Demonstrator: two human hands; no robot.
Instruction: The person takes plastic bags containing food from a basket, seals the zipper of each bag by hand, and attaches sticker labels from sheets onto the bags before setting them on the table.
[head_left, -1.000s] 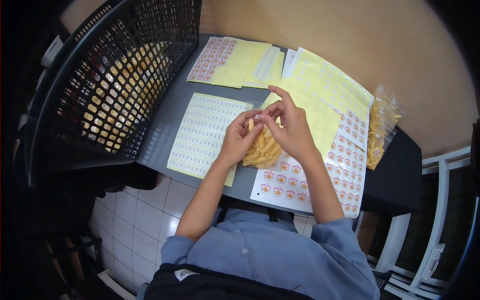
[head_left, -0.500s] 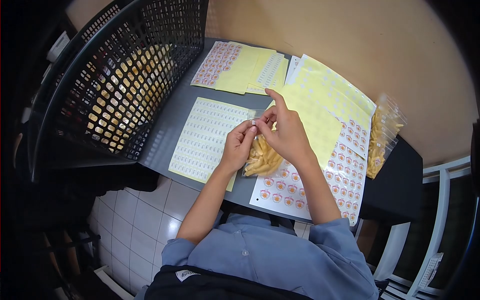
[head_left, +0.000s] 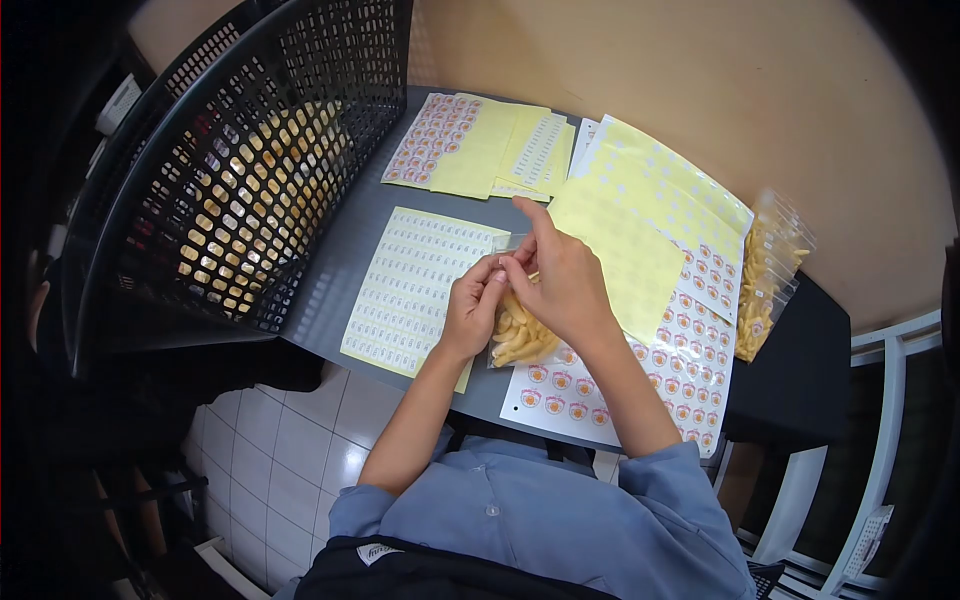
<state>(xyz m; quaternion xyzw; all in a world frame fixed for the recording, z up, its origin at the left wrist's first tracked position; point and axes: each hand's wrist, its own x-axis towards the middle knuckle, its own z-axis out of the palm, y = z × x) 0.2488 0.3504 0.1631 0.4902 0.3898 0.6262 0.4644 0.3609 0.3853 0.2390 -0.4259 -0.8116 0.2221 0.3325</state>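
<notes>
Over a clear plastic bag (head_left: pixel 524 340) of pale yellow stick-shaped snacks, both my hands meet fingertip to fingertip. My left hand (head_left: pixel 474 308) is closed in a pinch on a tiny white sticker, now almost hidden by the fingers. From the other side, the thumb and fingers of my right hand (head_left: pixel 562 285) pinch at the same spot, with the index finger raised. The bag lies on the table, its upper part partly covered by my hands. Left of it lies a sheet of small printed stickers (head_left: pixel 410 290).
A dark perforated basket (head_left: pixel 330 60) with yellow contents stands at the left of the grey table (head_left: pixel 365 190). Round-logo sticker sheets (head_left: pixel 640 385) and yellow backing sheets (head_left: pixel 620 265) lie to the right. Filled snack bags (head_left: pixel 765 270) are at the far right, by the wall.
My fingertips have closed together, covering the small white sticker that showed between them before. The whole view has shifted slightly, so the table sits a little lower.
</notes>
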